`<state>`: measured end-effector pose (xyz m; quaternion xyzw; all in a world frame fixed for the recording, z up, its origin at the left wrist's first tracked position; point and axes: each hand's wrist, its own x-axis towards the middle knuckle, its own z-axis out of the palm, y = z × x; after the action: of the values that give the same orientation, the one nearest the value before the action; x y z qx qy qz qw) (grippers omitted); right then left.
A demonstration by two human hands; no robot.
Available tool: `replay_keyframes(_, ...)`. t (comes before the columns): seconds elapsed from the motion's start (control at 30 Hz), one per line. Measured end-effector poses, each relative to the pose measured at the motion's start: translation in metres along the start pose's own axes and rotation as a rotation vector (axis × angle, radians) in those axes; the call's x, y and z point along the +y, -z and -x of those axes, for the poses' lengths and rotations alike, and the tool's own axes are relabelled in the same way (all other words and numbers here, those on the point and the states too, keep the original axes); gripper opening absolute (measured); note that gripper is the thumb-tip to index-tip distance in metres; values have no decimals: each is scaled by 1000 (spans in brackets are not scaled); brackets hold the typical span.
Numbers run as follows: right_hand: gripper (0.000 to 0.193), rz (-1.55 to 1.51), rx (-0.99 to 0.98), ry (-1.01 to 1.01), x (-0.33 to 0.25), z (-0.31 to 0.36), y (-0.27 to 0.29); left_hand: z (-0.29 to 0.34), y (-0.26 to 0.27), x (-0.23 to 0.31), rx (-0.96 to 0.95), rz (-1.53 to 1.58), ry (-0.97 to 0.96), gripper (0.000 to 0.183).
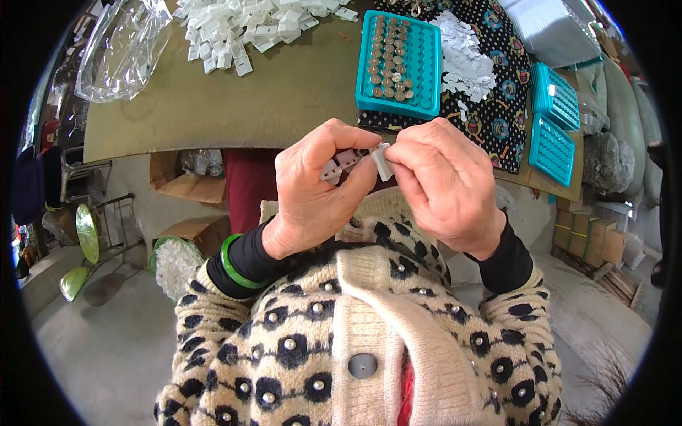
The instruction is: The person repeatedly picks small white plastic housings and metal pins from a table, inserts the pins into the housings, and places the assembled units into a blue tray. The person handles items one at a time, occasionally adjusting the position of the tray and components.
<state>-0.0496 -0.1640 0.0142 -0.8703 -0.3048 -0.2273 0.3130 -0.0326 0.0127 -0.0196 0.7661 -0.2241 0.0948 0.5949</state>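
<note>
Spotted cardigan (355,341) below, both hands worked at chest height.
Left hand (312,192) cupped several small white clips (339,165); right hand (444,181) pinched one white clip (382,160) against them, near the teal tray (399,65), probably for joining.

The light is soft and even, like daylight, and bright enough to see well. The hands (376,184) and the table (234,99) look sharp. Shadows are faint. The clear bag (117,46) at the far left shines a little. The picture is round, with black corners. Straight edges bend near the rim, and things there look small and a bit fuzzy.
</note>
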Motion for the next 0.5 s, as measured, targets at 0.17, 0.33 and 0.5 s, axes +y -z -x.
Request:
replay_keyframes(0.17, 26, 114, -83, 56, -1, 1, 0, 2, -2, -3, 19, -8, -51, 21)
replay_keyframes(0.33, 20, 20, 30, -55, 3, 10, -11, 1, -1, -3, 74, -31, -231, 27)
replay_keyframes(0.5, 14, -26, 43, -455, -2, 35, -3, 1, 5, -2, 75, -37, -334, 35)
